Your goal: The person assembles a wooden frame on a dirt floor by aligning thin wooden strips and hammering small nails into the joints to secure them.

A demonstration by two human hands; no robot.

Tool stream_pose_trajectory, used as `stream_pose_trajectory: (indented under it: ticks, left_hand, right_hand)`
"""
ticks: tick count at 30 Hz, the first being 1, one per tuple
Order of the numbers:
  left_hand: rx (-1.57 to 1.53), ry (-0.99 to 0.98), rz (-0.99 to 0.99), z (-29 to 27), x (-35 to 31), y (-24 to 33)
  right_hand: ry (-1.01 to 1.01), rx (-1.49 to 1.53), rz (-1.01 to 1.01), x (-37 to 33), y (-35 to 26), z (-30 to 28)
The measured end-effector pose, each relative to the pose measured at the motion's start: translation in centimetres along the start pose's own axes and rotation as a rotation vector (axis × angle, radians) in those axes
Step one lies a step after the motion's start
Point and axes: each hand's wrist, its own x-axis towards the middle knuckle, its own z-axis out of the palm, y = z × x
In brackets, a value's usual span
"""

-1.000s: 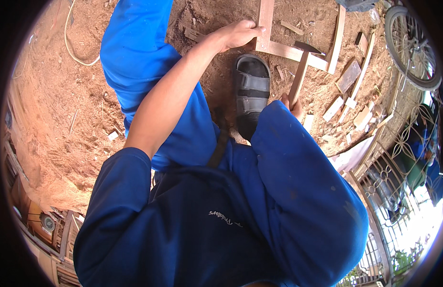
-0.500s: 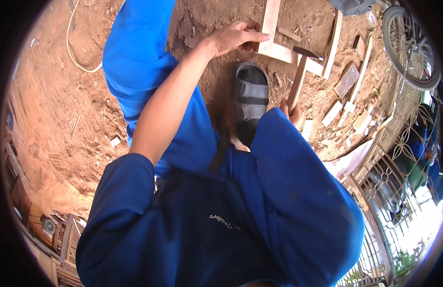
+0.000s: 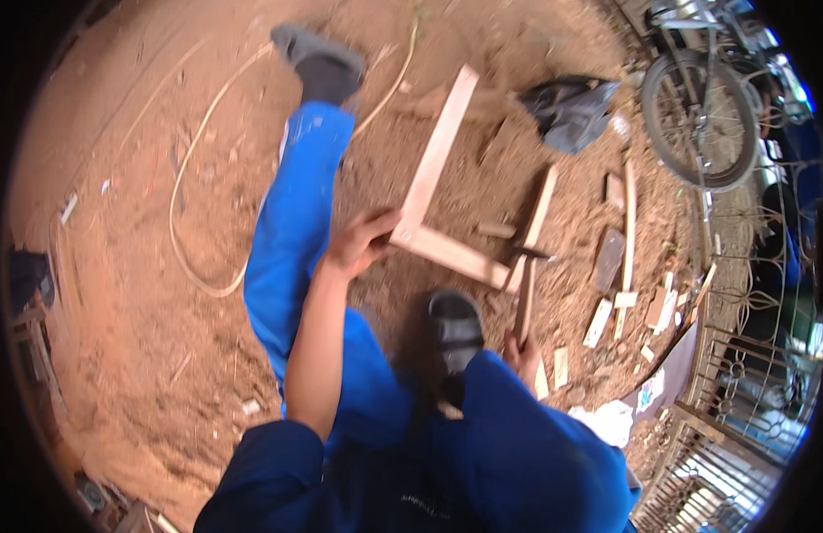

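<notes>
A U-shaped wooden frame of three pale strips (image 3: 456, 257) lies low over the dirt in front of me. My left hand (image 3: 363, 243) grips its near left corner, the thumb against the wood. In my right hand (image 3: 522, 359), partly hidden by my knee, is the handle of a hammer (image 3: 526, 306). The dark hammer head is over the right end of the crosspiece, by the right-hand strip (image 3: 540, 209). Whether it touches the wood I cannot tell.
Wood offcuts (image 3: 609, 260) and a long thin strip (image 3: 628, 231) lie to the right. Beyond the frame is a dark grey bag (image 3: 569, 114). A bicycle wheel (image 3: 701, 120) and a metal gate (image 3: 740, 382) border the right side. A pale hose (image 3: 174, 213) curves at left.
The view has shifted, bringing in more ground ahead, my left foot and the whole frame. My left hand stays at the frame's corner, and the hammer remains in my right hand.
</notes>
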Motion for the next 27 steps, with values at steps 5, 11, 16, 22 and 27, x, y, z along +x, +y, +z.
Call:
stream_pose_trajectory:
  ticks: [5, 11, 16, 22, 27]
  left_hand:
    - [0.002, 0.005, 0.127, -0.8, -2.1, 5.3]
    - [0.591, -0.013, 0.377, 7.3, -3.8, 13.8]
    - [0.995, -0.117, 0.494, 14.6, -4.5, 16.3]
    - [1.424, -0.299, 0.922, 22.2, -5.5, 18.6]
    - [1.518, -0.425, 1.152, 25.7, -6.3, 19.4]
  right_hand:
    - [-0.019, 0.034, -0.018, 0.3, -0.6, 0.1]
    - [0.01, 0.063, -0.047, 1.3, -0.2, 0.7]
    - [0.044, 0.08, -0.066, 0.9, -0.4, 0.1]
    - [0.127, 0.112, -0.021, 0.1, 2.8, -1.7]
    - [0.262, 0.401, 0.132, -0.4, 3.9, -3.5]
